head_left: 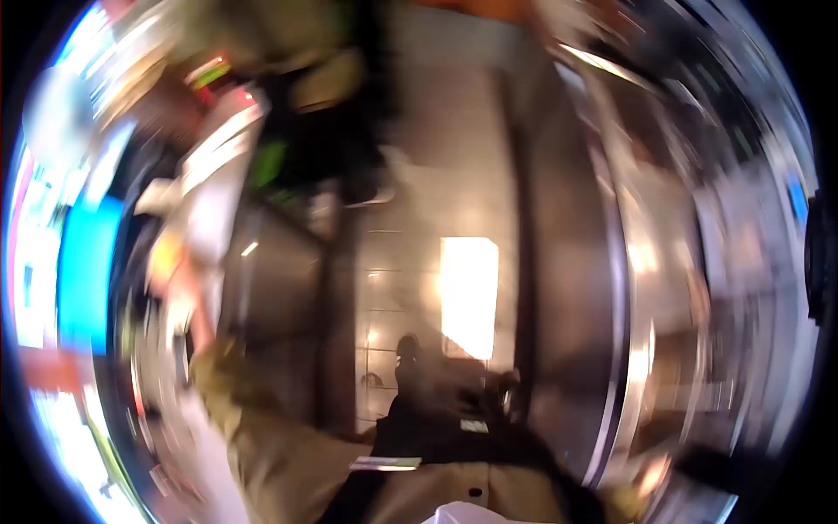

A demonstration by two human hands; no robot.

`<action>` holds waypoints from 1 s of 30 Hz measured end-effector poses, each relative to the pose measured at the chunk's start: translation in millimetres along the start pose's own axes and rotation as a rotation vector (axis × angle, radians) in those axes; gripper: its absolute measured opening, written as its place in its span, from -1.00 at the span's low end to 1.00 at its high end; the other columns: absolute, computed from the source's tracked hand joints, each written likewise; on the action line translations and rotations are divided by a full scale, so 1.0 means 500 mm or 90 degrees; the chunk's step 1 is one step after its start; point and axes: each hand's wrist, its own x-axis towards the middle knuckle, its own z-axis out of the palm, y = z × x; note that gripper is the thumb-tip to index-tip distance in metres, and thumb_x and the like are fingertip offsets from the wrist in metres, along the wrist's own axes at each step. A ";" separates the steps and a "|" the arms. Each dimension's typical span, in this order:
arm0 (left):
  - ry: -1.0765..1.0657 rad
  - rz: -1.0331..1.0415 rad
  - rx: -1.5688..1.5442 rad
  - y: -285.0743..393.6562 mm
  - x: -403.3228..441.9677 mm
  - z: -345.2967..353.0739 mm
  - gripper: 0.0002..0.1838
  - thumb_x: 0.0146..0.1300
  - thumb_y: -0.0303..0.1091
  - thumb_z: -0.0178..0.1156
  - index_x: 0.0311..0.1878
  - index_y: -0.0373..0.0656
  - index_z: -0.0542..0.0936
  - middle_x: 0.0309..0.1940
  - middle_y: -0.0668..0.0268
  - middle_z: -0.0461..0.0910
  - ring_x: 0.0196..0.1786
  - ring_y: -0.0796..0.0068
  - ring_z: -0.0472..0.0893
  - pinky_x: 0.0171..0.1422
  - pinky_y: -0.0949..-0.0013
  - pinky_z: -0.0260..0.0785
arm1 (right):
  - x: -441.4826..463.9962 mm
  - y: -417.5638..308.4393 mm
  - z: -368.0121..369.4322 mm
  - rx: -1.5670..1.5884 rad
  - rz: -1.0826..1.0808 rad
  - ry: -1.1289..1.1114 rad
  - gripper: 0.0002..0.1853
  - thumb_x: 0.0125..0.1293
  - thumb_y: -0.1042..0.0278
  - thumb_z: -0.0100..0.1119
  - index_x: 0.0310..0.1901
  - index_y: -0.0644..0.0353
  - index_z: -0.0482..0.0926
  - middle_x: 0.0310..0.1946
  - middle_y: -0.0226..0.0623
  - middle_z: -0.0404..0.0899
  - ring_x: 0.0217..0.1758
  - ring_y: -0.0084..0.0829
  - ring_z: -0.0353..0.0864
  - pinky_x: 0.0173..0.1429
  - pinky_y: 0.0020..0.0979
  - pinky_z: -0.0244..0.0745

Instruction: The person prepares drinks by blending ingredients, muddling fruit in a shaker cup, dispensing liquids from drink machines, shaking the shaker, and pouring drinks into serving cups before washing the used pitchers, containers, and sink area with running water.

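Motion smears the whole view. My left hand (181,278) reaches out over the left counter (212,196), beyond an olive-brown sleeve (236,397). A yellow-orange blur (166,258) lies at its fingers; whether it is held cannot be made out. Low on the right, near the steel counter, is my right hand (653,474), small and blurred, with its fingers not readable. Beside it is a dark shape that I cannot identify.
Another person in dark clothing (323,122) stands ahead, at the left side of the aisle. The tiled floor (380,306) runs between steel counters, with a bright light patch (470,297) on it. A blue panel (89,275) shows at far left.
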 end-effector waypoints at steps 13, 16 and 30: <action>-0.045 0.228 0.032 0.070 -0.073 0.523 -0.58 0.00 -0.36 0.22 -0.07 -0.37 0.45 -0.21 0.18 0.53 -0.09 0.35 0.47 0.06 0.35 0.29 | -0.195 0.096 0.000 0.192 0.401 -0.091 -0.77 0.08 0.29 0.01 -0.31 0.20 0.58 -0.31 -0.06 0.57 -0.17 -0.09 0.54 -0.05 -0.23 0.44; -0.151 0.289 -0.136 0.220 -0.367 0.528 -0.59 0.03 -0.37 0.19 -0.06 -0.40 0.44 -0.21 0.17 0.53 -0.08 0.33 0.46 0.06 0.35 0.29 | -0.155 0.102 0.055 0.279 0.391 -0.119 -0.74 0.05 0.28 0.05 -0.24 0.19 0.57 -0.27 -0.09 0.57 -0.15 -0.12 0.55 -0.02 -0.26 0.44; -1.574 -0.002 0.107 0.768 -2.075 0.544 -0.86 0.11 -0.29 0.12 -0.32 -0.09 0.40 -0.45 0.37 0.38 -0.46 0.63 0.38 -0.47 0.51 0.21 | 0.099 0.194 0.453 1.372 0.475 -0.107 -0.70 0.02 0.46 -0.04 -0.17 0.32 0.53 -0.27 -0.04 0.55 -0.17 -0.27 0.54 -0.13 -0.34 0.45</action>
